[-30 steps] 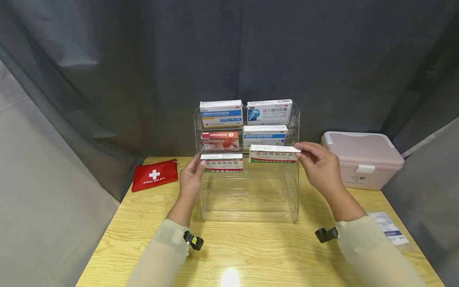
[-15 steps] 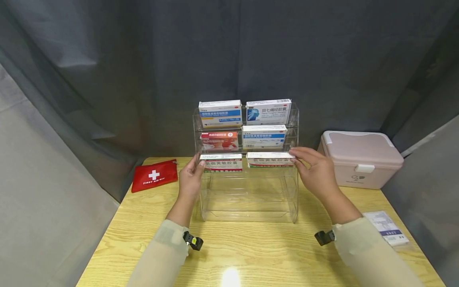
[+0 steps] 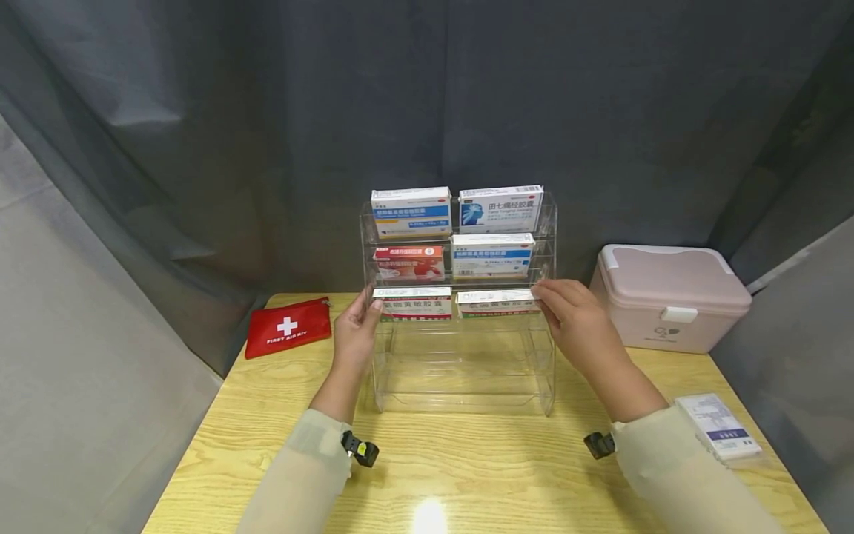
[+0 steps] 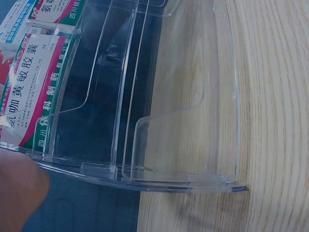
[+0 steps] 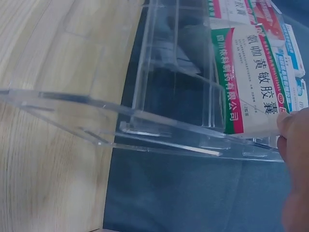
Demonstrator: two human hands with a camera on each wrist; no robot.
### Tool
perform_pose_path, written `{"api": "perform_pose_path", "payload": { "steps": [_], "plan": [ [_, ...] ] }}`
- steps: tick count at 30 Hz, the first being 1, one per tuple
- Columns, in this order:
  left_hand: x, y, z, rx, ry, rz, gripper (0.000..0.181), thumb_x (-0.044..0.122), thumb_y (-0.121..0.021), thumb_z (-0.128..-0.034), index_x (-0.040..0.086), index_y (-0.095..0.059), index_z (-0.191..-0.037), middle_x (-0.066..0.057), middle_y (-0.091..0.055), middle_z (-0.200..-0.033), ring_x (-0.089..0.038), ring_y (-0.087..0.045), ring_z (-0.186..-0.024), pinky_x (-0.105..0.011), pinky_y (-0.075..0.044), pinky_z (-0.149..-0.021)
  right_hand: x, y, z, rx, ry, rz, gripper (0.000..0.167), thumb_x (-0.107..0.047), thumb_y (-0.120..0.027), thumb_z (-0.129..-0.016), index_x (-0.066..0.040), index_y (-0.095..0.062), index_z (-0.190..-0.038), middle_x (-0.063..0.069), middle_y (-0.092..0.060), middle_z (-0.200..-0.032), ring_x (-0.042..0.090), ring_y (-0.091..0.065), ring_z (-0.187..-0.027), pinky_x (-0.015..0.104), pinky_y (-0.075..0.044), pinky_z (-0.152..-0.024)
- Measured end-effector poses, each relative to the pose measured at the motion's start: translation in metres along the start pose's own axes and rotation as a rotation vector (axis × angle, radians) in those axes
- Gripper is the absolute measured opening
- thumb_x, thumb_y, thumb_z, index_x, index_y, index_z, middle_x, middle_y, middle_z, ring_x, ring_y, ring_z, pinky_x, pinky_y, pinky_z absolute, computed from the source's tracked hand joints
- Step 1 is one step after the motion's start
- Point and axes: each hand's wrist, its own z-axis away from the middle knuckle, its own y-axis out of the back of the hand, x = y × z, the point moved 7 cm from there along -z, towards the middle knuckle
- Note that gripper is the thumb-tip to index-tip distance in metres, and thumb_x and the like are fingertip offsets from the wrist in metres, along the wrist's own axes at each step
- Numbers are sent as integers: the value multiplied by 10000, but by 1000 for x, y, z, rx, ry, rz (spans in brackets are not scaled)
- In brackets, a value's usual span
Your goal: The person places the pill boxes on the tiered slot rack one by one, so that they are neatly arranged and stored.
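Observation:
A clear plastic display rack (image 3: 460, 403) stands on the table with medicine boxes on its upper three tiers. My left hand (image 3: 353, 331) grips the rack's left side, thumb in front beside a white, red and green medicine box (image 3: 417, 306). At the right of that same tier sits a matching medicine box (image 3: 495, 305). My right hand (image 3: 579, 326) pinches this box by its upper right corner, as the right wrist view also shows. In that view, the box's lower part (image 5: 231, 92) is behind the tier's clear front lip.
Blue-and-white and red boxes fill the two tiers above, among them a red box (image 3: 409, 262). A red first aid pouch (image 3: 288, 326) lies left of the rack. On the right are a pink medicine case (image 3: 674, 297) and a white package (image 3: 719, 426).
My right hand has lowered the right-hand medicine box into the third tier and moved slightly left with it. The box now sits level with its neighbour. My left hand has stayed on the rack.

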Motion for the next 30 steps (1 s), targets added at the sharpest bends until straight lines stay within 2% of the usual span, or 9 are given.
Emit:
{"api": "perform_pose_path", "payload": {
  "steps": [4,10,20,26,30],
  "plan": [
    [1,-2,1,-7,4,-9,523,194,-690,-1094,135,-562,-1597,-47,-554,-1649,-211,-456,-1584,-405,-409,-1295,-4,0,2,13,94,35,325,142,-797,-887,61,-759,-1199,215,-758,-1194,409,-700,-1115,510,-630,-970],
    [2,-2,1,-11,6,-18,520,200,-689,-1095,151,-564,-1598,-36,-554,-1651,-213,-455,-1586,-415,-407,-1297,-7,0,3,35,140,42,299,158,-790,-877,83,-766,-1166,234,-755,-1169,423,-701,-1081,513,-633,-940],
    [1,-1,0,-8,-7,-34,524,198,-670,-1105,124,-540,-1607,-58,-512,-1677,-237,-437,-1598,-399,-389,-1306,-7,-4,5,35,140,43,274,142,-798,-884,87,-761,-1150,234,-746,-1166,427,-691,-1092,516,-627,-952],
    [1,-1,-1,-5,-36,-61,527,189,-679,-1099,101,-541,-1601,-84,-520,-1665,-277,-459,-1583,-423,-410,-1288,-6,-5,13,44,102,0,342,84,-811,-900,93,-732,-1232,244,-719,-1221,449,-662,-1136,550,-577,-998],
    [3,2,0,-2,-54,-148,533,223,-684,-1099,120,-545,-1603,-80,-538,-1650,-276,-486,-1564,-427,-428,-1277,-6,-3,21,50,59,-27,409,44,-818,-900,85,-710,-1291,251,-701,-1244,457,-637,-1152,539,-533,-1023]
  ]
}}
